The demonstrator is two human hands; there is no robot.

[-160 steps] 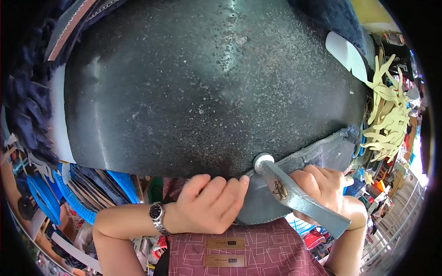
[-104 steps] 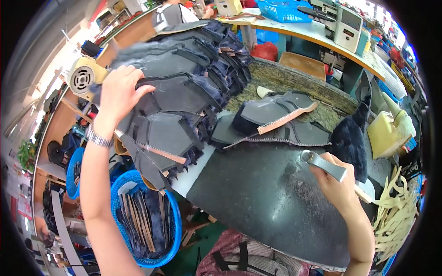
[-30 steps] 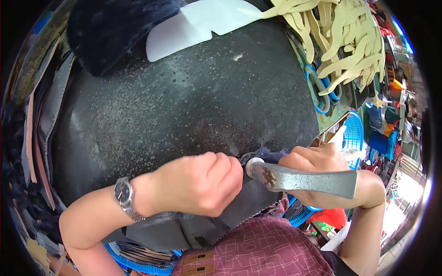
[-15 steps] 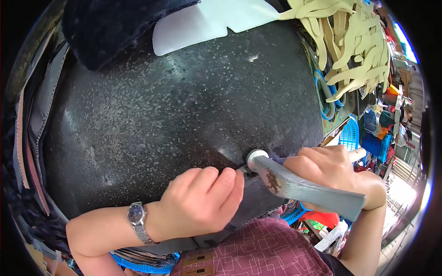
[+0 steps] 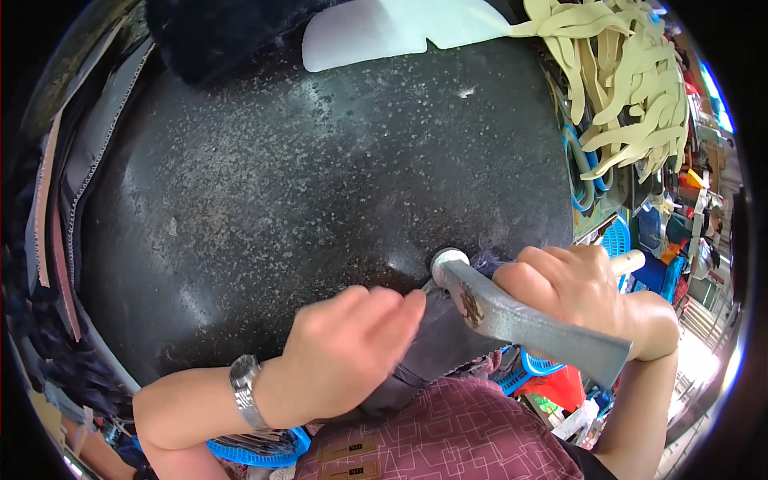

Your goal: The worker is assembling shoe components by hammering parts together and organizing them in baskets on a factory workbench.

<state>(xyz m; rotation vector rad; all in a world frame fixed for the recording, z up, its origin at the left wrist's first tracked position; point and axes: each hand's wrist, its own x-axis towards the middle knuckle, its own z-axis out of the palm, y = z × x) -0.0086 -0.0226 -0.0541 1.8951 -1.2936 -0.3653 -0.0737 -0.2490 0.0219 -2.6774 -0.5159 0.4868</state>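
My right hand [image 5: 564, 288] is wrapped round the wooden handle [image 5: 628, 262] of a hammer. The steel hammer head [image 5: 520, 316] has its round face low over the edge of a dark grey sheet of material [image 5: 452, 330]; whether it touches cannot be told. Dark fluffy fur [image 5: 486, 260] shows beside the hammer head. My left hand [image 5: 348, 348] is closed, its fingertips pinching at the sheet's edge just left of the hammer face. Part of the sheet is hidden behind the hammer and my hand.
Below the hands lies a worn black work surface [image 5: 264, 192]. Beyond it are a white notched template [image 5: 384, 36] and dark fur [image 5: 224, 36]. Cream strips [image 5: 632, 88] and blue-handled scissors [image 5: 578, 164] lie at right. Edged strips [image 5: 104, 120] hang at left. A blue basket [image 5: 272, 458] stands below.
The left hand's fingers have unclenched slightly and the wrist has turned. The hammer stays nearly in the same place. The whole view has shifted a little.
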